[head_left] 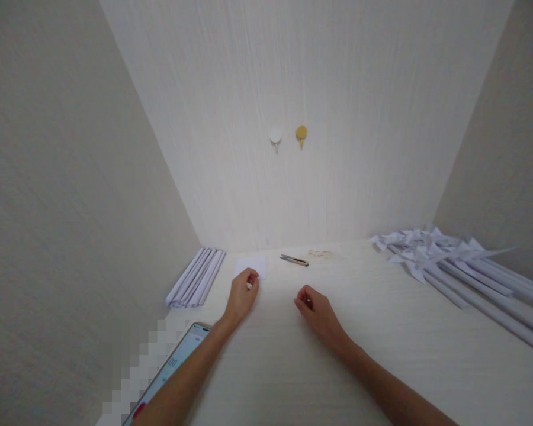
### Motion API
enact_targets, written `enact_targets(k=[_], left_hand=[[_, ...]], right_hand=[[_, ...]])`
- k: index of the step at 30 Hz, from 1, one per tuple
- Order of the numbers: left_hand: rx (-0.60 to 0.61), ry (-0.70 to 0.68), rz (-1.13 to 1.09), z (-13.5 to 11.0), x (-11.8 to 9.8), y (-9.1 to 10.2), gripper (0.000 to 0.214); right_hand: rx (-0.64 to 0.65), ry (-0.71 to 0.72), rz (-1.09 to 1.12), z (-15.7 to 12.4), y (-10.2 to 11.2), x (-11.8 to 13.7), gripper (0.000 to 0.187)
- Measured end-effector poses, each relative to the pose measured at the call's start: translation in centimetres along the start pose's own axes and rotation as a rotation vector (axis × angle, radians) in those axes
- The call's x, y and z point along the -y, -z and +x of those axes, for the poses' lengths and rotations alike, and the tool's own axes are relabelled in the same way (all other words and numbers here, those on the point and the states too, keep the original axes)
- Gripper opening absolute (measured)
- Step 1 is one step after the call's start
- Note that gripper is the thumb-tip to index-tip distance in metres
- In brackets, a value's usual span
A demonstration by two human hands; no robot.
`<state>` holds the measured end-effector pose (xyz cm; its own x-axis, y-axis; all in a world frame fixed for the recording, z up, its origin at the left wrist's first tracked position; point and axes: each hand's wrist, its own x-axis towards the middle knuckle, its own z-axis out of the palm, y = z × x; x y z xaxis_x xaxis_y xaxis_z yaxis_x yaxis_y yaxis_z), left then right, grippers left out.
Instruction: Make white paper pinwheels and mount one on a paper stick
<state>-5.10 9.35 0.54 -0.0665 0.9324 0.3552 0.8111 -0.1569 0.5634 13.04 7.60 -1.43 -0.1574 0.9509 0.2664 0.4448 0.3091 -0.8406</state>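
Note:
My left hand (243, 294) is over the front edge of a white square of paper (258, 264) lying flat on the table. Its thumb and fingers curl together in a pinch; I cannot tell whether they grip the sheet. To the right, my right hand (318, 313) rests low over the bare tabletop. Its fingers are curled in with the thumb against them, and anything inside is hidden. Behind the hands, near the wall, lies a pair of thread snips (294, 260). A little heap of thin tan bands (320, 254) sits beside the snips.
Rolled white paper tubes (198, 278) are stacked at the left wall. Several paper pinwheels on sticks (430, 251) lie piled at the right. A phone (177, 361) with a lit screen is beside my left forearm. A white hook (275, 138) and yellow hook (301, 134) hang on the back wall.

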Motion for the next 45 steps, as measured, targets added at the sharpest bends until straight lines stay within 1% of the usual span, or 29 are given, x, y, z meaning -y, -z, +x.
enact_targets(k=[2,3,6,11,14,20,31,40,45], left_hand=[[0.026,-0.026,0.098,2.0,1.3,1.1,0.017],[0.06,-0.045,0.142,2.8,1.9,1.5,0.018],[0.169,-0.1,0.26,4.2,2.9,1.8,0.019],[0.352,-0.231,0.394,5.1,2.9,1.4,0.015],[0.42,-0.289,0.455,5.6,2.5,1.4,0.021],[0.439,-0.341,0.515,6.1,2.5,1.4,0.025],[0.451,-0.406,0.523,6.4,3.5,1.3,0.03],[0.449,-0.403,0.543,6.4,3.6,1.3,0.03],[0.389,-0.349,0.578,6.0,3.1,1.0,0.026]], right_hand=[[0.014,-0.009,-0.01,0.0,0.0,0.1,0.011],[0.019,-0.011,-0.013,-0.1,0.0,0.2,0.011],[0.031,-0.009,-0.017,-0.1,0.0,0.1,0.011],[0.044,-0.025,-0.017,0.1,-0.2,0.0,0.011],[0.057,-0.027,-0.021,0.1,-0.1,0.0,0.011],[0.065,-0.028,-0.033,0.1,-0.1,0.0,0.011],[0.079,-0.039,-0.041,0.1,-0.1,0.1,0.01],[0.082,-0.049,-0.041,0.2,-0.2,-0.1,0.01],[0.091,-0.054,-0.026,0.2,0.0,0.2,0.009]])
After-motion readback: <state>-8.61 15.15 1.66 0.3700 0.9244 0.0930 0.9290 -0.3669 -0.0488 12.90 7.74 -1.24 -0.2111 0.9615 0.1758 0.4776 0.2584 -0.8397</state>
